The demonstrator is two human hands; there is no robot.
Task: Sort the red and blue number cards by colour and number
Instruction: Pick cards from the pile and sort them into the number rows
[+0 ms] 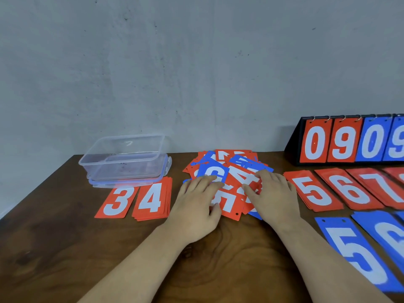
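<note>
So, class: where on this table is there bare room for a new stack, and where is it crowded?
The table is bare near left, in front of the red 3s and red 4s, and between the left forearm and right forearm. Crowded: the central mixed pile, and the right side with the red 5s and blue 5s.

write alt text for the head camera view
Left hand and right hand rest on a mixed pile of red and blue number cards on a table. Red 3 and red 4 lie left by a clear box; red 5 and blue 5 lie right, near a scoreboard.
</note>
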